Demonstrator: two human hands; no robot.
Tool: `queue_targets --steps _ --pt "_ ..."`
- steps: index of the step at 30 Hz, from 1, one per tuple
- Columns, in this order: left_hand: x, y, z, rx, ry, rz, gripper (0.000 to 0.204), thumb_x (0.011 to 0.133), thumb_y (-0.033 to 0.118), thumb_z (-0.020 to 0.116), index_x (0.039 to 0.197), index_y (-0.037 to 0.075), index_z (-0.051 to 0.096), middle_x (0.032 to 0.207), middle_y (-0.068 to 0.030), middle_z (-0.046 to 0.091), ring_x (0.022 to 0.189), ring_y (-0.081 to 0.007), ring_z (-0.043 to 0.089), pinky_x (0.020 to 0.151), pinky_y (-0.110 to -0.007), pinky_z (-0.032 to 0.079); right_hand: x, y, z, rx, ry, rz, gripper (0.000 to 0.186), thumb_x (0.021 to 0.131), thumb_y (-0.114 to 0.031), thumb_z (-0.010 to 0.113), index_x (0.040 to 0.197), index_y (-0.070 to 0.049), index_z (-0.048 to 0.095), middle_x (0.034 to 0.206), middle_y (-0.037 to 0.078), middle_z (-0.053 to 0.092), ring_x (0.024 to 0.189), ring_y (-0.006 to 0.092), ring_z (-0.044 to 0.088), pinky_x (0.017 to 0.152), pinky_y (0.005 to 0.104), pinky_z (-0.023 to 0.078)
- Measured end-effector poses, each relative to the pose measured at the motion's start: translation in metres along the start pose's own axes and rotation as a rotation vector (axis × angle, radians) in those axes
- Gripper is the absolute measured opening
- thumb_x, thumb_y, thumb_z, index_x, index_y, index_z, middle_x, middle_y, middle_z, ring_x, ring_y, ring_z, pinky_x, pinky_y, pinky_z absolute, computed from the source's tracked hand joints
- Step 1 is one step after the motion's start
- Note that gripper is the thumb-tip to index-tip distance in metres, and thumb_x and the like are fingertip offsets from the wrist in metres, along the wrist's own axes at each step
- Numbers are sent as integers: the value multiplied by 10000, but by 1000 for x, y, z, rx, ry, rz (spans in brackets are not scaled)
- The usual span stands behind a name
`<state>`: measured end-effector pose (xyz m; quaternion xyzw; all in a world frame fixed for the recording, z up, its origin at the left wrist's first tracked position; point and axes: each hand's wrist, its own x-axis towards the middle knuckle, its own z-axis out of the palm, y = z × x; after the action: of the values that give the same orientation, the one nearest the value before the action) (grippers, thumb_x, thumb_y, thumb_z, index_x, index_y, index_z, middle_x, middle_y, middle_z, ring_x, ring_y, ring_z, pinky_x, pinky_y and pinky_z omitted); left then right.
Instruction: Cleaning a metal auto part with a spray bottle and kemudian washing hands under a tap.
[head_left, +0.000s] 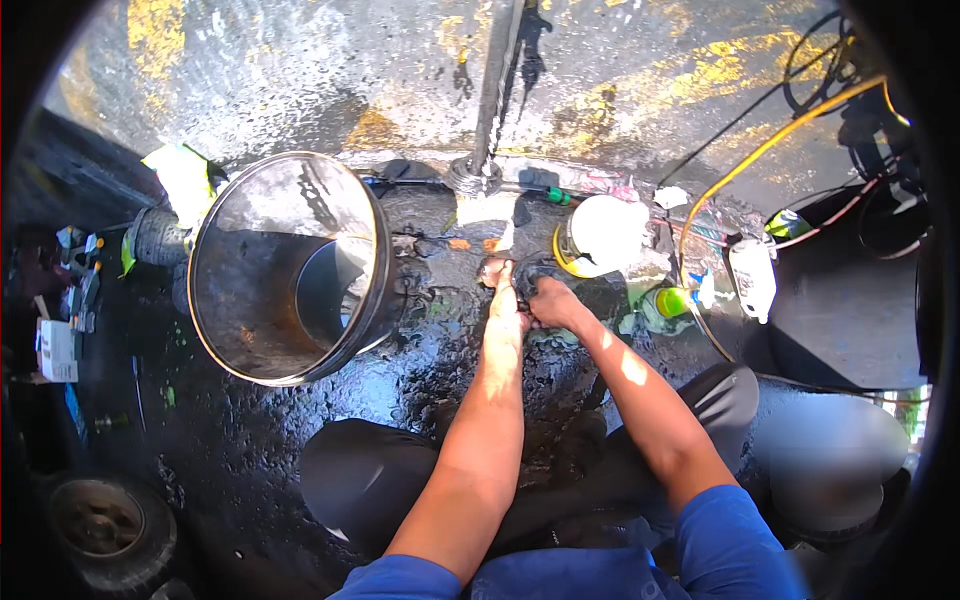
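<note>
Wet black ground (300, 430), left hand (503, 300) and right hand (550, 300) fingers clenched on dark part (530, 272) beside metal drum (285, 265)

A big shiny metal drum (285, 265) lay on its side on the wet, dark ground (300, 420). A white bucket (603, 235) stood near a green bottle (672, 300). A yellow hose (770, 145) curved past a white jug (753, 275). A small tire (105, 520) sat low on the left.
</note>
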<state>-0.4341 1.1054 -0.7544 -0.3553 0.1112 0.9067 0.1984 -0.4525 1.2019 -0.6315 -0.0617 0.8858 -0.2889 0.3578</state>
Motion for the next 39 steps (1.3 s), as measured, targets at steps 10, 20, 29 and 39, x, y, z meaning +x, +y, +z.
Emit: queue_targets --steps 10,20,29,39 --pt "38 -21 -6 -67 115 88 573 831 618 676 1076 100 674 950 -89 715 808 -268 686 707 -450 566 -23 9 23 -31 448 -110 365 857 -197 638 1080 92 657 895 295 700 762 360 727 723 444 568" --pt "8 -18 -11 126 241 62 699 689 642 803 1003 27 693 846 -112 657 595 -257 596 468 -429 459 30 36 7 602 -379 236 357 1010 -311 580 1158 2 490 655 63 554 475 183 564 382 296 422" --pt "25 -23 -12 65 340 53 690 658 567 870 1075 59 658 886 -110 688 668 -277 646 640 -550 520 19 75 20 669 -108 196 16 933 -51 555 930 -61 543 608 30 533 445 149 517 378 301 377" --pt "7 -6 -5 210 217 -1 736 875 659 616 1414 170 514 1367 -106 598 1236 -383 558 1055 -692 289 -21 46 -28 -1042 118 -707 117 783 -164 646 735 -93 726 770 135 725 789 265 737 680 407 568"
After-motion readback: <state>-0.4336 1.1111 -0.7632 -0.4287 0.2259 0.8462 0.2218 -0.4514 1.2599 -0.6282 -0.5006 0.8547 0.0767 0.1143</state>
